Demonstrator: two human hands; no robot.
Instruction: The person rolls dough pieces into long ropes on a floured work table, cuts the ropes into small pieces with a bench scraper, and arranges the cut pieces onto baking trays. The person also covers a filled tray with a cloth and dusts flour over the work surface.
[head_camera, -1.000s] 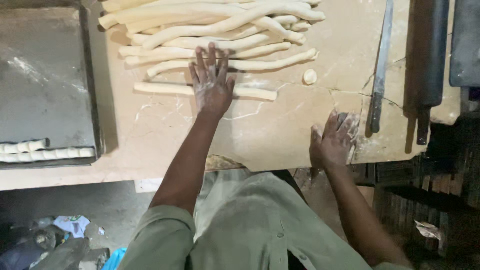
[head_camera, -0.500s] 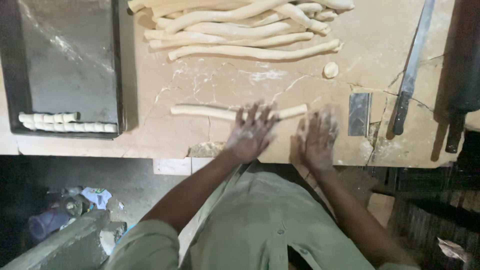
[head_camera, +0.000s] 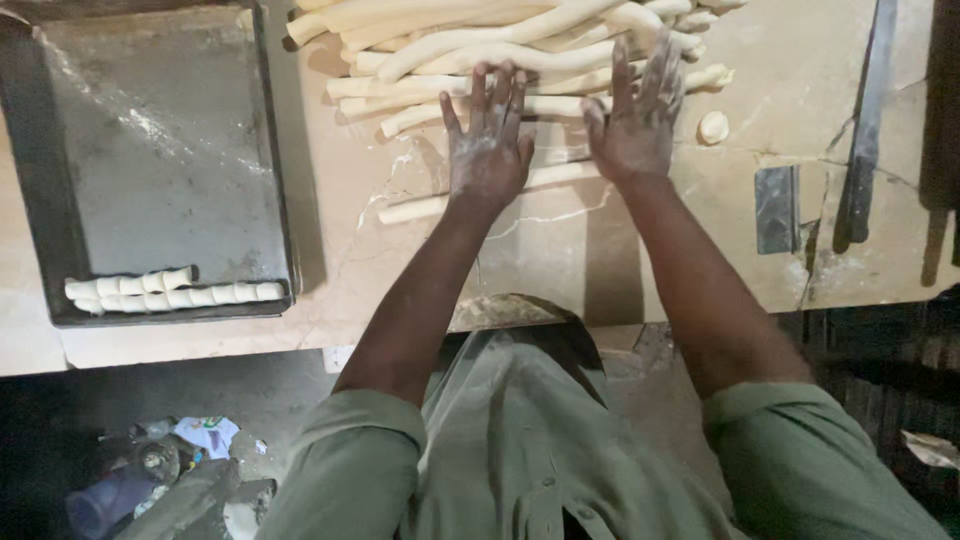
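Right of the baking tray (head_camera: 40, 200), the left hand (head_camera: 487, 150) and right hand (head_camera: 635, 125) lay flat, fingers spread, gripping nothing, pressing one dough rope (head_camera: 420, 208) to roll it.

Flour-dusted hands and an olive-green work outfit, as I see them from the head camera.

Both of my arms are bare from the short sleeves down. The left hand (head_camera: 488, 150) carries a pale film of flour across its back and knuckles, thickest near the wrist; the right hand (head_camera: 635, 125) is dusted the same way, whitest along the fingers (head_camera: 665, 65). I wear a loose shirt (head_camera: 520, 440) of dull olive-green cloth, with wide short sleeves hemmed at the cuff, creases across the front, and a buttoned placket down the middle. No rings, watch or bands show on either wrist.
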